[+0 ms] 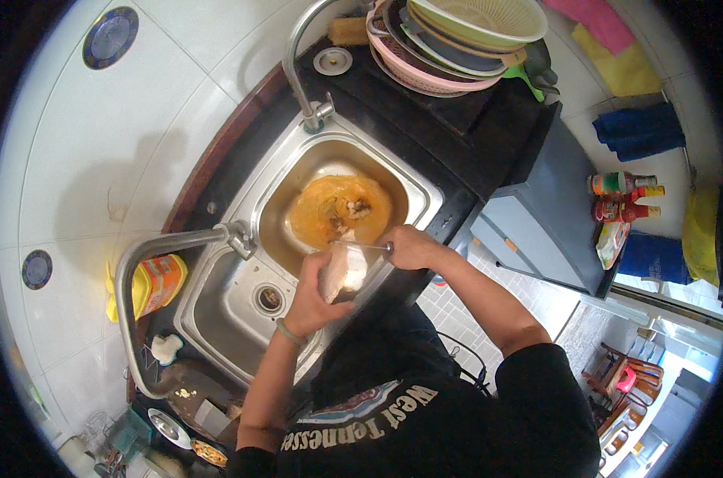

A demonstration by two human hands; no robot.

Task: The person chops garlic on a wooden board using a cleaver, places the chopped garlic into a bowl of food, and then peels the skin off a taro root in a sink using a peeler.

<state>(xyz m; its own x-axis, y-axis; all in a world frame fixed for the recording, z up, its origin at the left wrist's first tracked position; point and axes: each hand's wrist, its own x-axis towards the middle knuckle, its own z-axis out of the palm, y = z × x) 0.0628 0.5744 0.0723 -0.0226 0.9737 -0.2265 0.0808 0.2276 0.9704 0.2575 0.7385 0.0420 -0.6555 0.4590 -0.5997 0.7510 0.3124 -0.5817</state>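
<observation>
My left hand [313, 293] grips a pale, whitish piece of food [344, 272] over the near rim of the sink; I cannot tell exactly what food it is. In my right hand [412, 248] is the dark handle of a knife. Its thin blade [364, 245] reaches leftward across the far end of the pale piece. Just beyond, an amber-orange basin [310, 212] sits in the larger bowl of the stainless steel sink [274, 215]. Some light and dark scraps [358, 208] lie in the basin.
Two curved metal taps [301, 89] [176, 239] rise along the sink's wall side. A yellow plastic container [152, 287] stands left of the smaller bowl. Stacked colanders and basins [457, 54] occupy the far counter. Sauce bottles [621, 209] top a grey cabinet [552, 209] at right.
</observation>
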